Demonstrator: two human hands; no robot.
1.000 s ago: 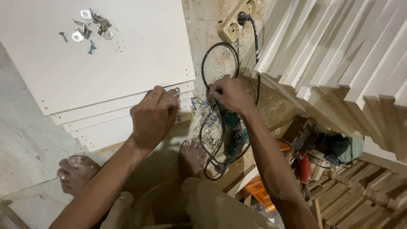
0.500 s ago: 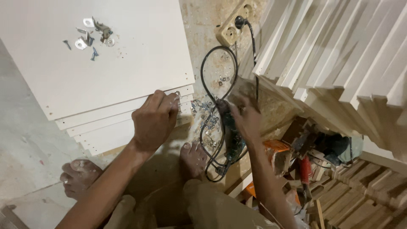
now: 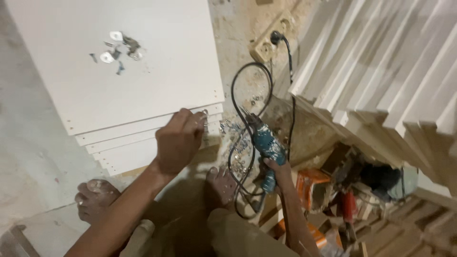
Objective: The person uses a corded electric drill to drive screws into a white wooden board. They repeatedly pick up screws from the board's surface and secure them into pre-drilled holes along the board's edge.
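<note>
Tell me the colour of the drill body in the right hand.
Teal drill, gripped by the right hand; head view.

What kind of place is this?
Probably a woodworking shop. The left hand rests on a stack of white boards, the right hand holds a blue drill, and more tools lie on the floor.

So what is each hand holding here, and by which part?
Right hand grips the teal corded drill by its handle. Left hand holds nothing; its fingers rest on the stacked white panels' edge.
</note>
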